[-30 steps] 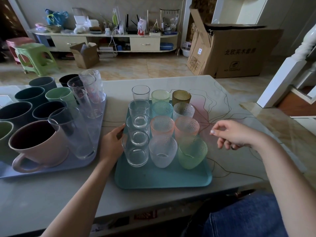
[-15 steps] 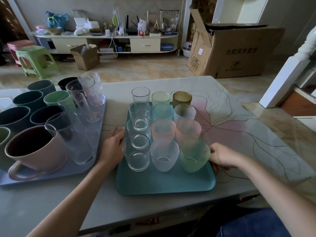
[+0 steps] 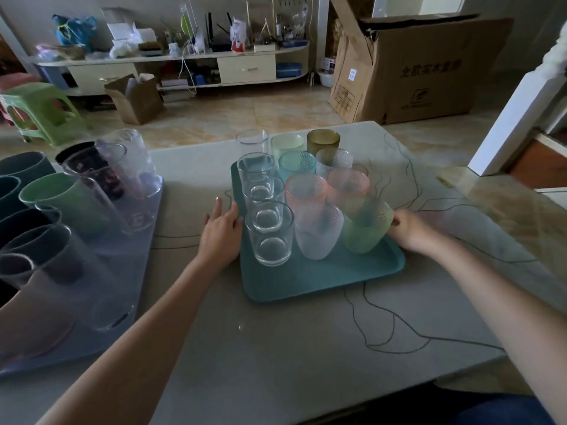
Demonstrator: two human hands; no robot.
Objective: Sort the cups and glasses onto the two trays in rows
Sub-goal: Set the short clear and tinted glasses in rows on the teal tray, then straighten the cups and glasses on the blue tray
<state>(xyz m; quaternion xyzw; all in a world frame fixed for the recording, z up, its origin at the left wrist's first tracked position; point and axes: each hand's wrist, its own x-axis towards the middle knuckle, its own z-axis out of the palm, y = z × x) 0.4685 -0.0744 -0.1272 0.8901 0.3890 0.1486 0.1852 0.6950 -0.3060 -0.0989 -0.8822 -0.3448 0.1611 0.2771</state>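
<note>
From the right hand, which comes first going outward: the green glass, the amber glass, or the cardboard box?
From the right hand:
1. Green glass, just left of it on the teal tray's near right.
2. Amber glass, at the far end of the tray.
3. Cardboard box, on the floor beyond the table.

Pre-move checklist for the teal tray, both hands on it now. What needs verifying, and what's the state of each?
1. Left hand on the teal tray left edge: ok, fingers straight against the rim.
2. Right hand on the right edge: contact ok; grip cannot tell, the green glass hides the fingers.
3. Glasses upright: ok.
4. Rows: ok, three rows, clear glasses on the left.
5. All glasses on the tray: cannot tell, the amber glass and its far neighbours may sit past the far rim.
6. Gap to the lilac tray: ok, apart.
</note>
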